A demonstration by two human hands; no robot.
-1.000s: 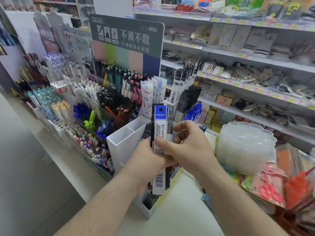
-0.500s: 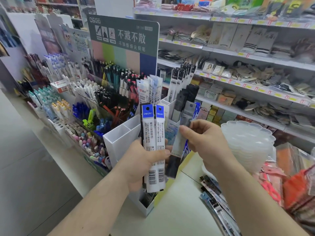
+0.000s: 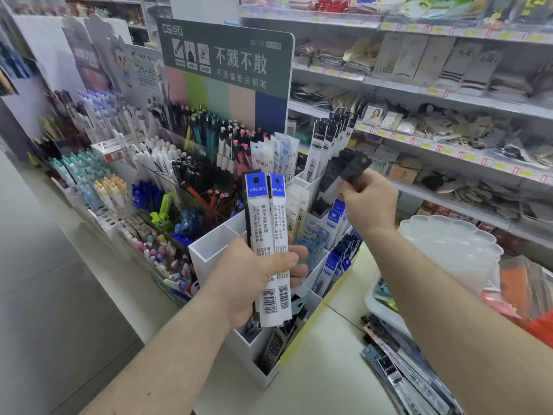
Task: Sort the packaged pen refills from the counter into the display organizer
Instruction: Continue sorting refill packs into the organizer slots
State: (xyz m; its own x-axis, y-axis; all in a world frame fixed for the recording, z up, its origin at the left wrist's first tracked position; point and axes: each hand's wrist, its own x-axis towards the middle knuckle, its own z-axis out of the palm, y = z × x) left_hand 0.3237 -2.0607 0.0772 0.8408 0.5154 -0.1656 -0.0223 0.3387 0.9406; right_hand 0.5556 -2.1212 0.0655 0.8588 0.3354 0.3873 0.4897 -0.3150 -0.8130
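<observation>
Two blue-topped refill packs (image 3: 270,250) stand upright in the left hand (image 3: 254,277), thumb across their fronts and fingers curled behind, over the near end of the white display organizer (image 3: 209,253). Half a second ago the same pair sat in the same grasp, so that hand has only waited. The change is on the other side: the right hand (image 3: 369,199), which then pinched one dark-topped pack low beside the blue pair, has risen and gone back, and now pinches the dark pack (image 3: 348,172) by its upper part over the rear compartments, next to the row of black-headed packs (image 3: 332,136) already standing there. I judge that this pack is being matched to its kind and is close to being dropped in; the blue pair comes next, probably to the blue-labelled packs (image 3: 336,259) in the right-hand slots.

Room is tight. To the left the pen display (image 3: 191,175) crowds the organizer's wall; its two front-left cells look open. Right of it, the counter (image 3: 314,369) offers a bare strip, then more unsorted packs (image 3: 398,375) lie at the counter's lower right near the white tray stack (image 3: 449,250). The organizer sits close to the counter's front edge, so a hard push could shift it.
</observation>
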